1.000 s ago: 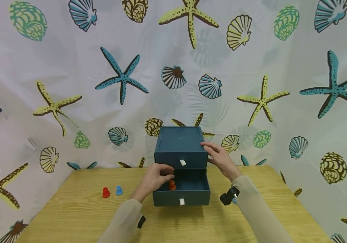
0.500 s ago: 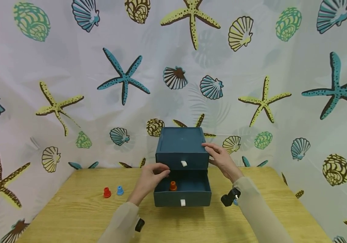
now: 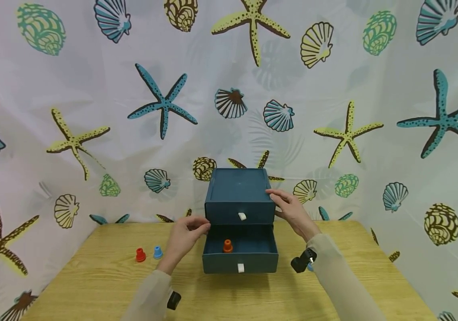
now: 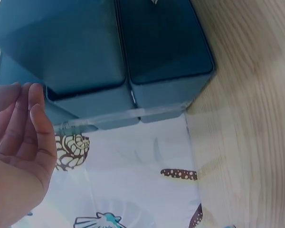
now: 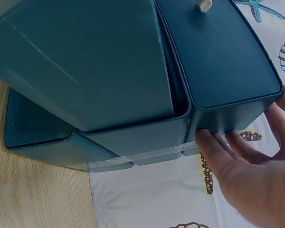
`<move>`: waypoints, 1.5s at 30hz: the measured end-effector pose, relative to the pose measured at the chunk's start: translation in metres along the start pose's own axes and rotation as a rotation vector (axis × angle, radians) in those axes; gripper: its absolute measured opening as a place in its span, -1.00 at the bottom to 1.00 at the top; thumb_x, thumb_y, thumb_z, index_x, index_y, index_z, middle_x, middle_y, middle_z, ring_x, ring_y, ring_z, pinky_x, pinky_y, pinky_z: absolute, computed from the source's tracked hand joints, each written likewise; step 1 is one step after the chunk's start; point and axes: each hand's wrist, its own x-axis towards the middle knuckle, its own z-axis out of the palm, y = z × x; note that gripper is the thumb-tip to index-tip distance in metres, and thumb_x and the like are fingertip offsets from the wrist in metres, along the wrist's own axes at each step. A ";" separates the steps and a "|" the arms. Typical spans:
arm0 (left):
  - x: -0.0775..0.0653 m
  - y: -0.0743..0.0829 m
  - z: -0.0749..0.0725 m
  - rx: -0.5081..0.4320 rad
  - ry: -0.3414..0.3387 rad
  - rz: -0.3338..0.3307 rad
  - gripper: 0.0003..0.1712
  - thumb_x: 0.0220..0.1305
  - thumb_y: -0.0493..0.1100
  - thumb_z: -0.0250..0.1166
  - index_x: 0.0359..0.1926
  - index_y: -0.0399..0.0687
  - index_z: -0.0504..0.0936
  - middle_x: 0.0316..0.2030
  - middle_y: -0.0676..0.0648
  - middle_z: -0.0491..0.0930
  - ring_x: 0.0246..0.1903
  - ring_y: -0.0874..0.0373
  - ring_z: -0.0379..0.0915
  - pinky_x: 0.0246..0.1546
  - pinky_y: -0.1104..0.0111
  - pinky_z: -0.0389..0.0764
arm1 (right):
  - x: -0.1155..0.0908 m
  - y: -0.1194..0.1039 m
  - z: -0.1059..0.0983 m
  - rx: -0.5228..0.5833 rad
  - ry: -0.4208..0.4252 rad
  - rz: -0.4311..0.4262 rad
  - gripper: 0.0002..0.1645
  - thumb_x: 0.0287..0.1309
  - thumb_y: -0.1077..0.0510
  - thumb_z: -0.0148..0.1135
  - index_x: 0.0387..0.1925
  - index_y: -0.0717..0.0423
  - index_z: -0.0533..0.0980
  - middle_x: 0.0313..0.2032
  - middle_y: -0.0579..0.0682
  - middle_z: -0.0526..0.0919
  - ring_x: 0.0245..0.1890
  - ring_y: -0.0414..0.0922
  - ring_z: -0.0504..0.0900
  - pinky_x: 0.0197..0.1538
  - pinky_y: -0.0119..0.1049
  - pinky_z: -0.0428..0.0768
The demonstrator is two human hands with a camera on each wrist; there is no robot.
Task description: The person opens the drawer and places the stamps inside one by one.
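Grip is empty at the left hand (image 3: 184, 235), loosely bent beside the cabinet (image 3: 238, 186), the right hand (image 3: 292, 212) resting against its side; work appears partial: orange cone (image 3: 227, 246) inside the pulled-out middle drawer (image 3: 221, 264), red cone (image 3: 141, 255) and blue cone (image 3: 157, 253) on the table (image 3: 104, 281).

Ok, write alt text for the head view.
A person's right hand touches a blue cabinet; the left hand is beside its open drawer, which holds an orange piece. A red piece and a blue piece stand on the table.
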 end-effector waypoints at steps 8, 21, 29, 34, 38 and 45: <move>-0.005 -0.009 -0.016 -0.014 0.037 -0.036 -0.81 0.27 -0.19 0.36 -0.16 -0.20 0.74 -0.32 -0.22 0.74 -0.34 0.00 0.68 -0.39 0.41 0.61 | 0.001 0.000 0.002 0.005 -0.006 0.002 -0.48 0.48 -0.02 -0.01 0.36 0.08 0.37 0.49 0.08 0.11 0.51 0.11 0.06 0.40 0.17 0.26; -0.010 -0.030 -0.036 0.017 0.057 -0.122 -0.83 0.29 -0.15 0.35 -0.15 -0.10 0.74 -0.27 -0.15 0.74 -0.32 0.09 0.65 -0.29 0.32 0.66 | 0.002 -0.002 0.001 -0.004 -0.053 0.004 -0.45 0.46 -0.04 0.02 0.37 0.08 0.35 0.47 0.09 0.15 0.50 0.08 0.09 0.40 0.15 0.28; -0.013 -0.042 -0.048 0.049 0.052 -0.149 -0.79 0.31 -0.12 0.33 -0.11 -0.11 0.73 -0.24 -0.17 0.73 -0.30 0.13 0.63 -0.30 0.43 0.62 | 0.002 -0.003 0.002 -0.002 -0.060 -0.006 -0.43 0.46 -0.05 0.02 0.37 0.09 0.34 0.49 0.08 0.12 0.51 0.10 0.06 0.39 0.16 0.27; -0.014 -0.049 -0.053 0.063 0.070 -0.198 -0.78 0.31 -0.13 0.33 -0.08 -0.11 0.72 -0.22 -0.17 0.72 -0.31 0.14 0.61 -0.31 0.39 0.63 | 0.000 -0.003 0.000 -0.014 -0.057 -0.013 -0.44 0.48 -0.03 -0.01 0.38 0.10 0.33 0.50 0.09 0.09 0.52 0.11 0.04 0.40 0.17 0.26; -0.015 -0.057 -0.058 0.077 0.057 -0.225 -0.73 0.32 -0.12 0.32 -0.03 -0.13 0.70 -0.18 -0.17 0.72 -0.26 0.05 0.61 -0.31 0.32 0.64 | -0.003 -0.002 -0.002 -0.022 -0.030 -0.009 -0.45 0.49 -0.01 -0.02 0.38 0.11 0.33 0.50 0.10 0.10 0.52 0.13 0.03 0.39 0.19 0.26; -0.026 -0.076 -0.077 0.105 0.076 -0.306 -0.60 0.34 -0.08 0.30 0.11 -0.19 0.63 0.03 -0.21 0.64 -0.02 -0.02 0.57 -0.06 0.20 0.63 | -0.002 -0.002 -0.002 -0.023 -0.034 -0.005 -0.44 0.48 -0.03 -0.01 0.38 0.11 0.33 0.49 0.11 0.11 0.51 0.13 0.06 0.38 0.18 0.28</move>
